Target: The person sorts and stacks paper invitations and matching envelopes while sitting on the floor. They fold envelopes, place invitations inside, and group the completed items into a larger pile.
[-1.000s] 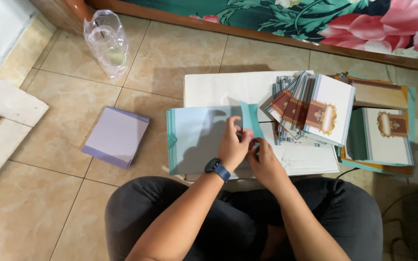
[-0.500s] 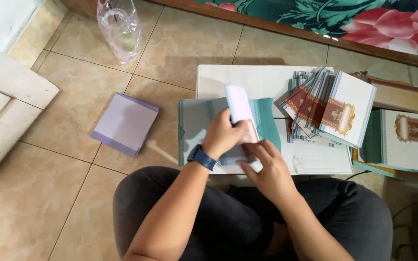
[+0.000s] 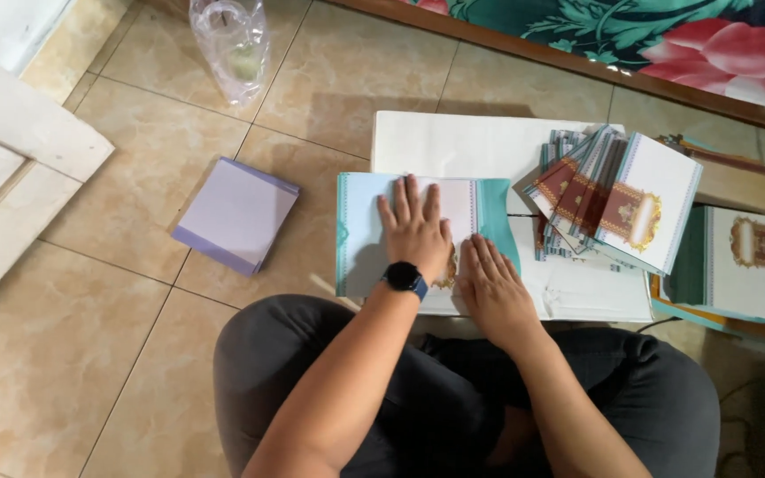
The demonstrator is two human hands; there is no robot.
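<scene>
My left hand [image 3: 415, 228], with a dark watch at the wrist, lies flat with fingers spread on an opened pale blue and teal card [image 3: 360, 235]. My right hand [image 3: 491, 285] presses flat beside it on the card's lower right part. The card rests on a low white board [image 3: 462, 146] in front of my crossed legs. Neither hand grips anything.
A fanned stack of white, maroon and gold cards [image 3: 617, 199] lies to the right on the board. More cards sit in a box [image 3: 741, 261] at far right. A lilac stack of sheets [image 3: 234, 215] lies on the tiled floor left; a clear plastic bag [image 3: 230, 44] stands beyond.
My left hand held a white flap up half a second ago; now the flap is folded down and both hands lie flat on the card.
</scene>
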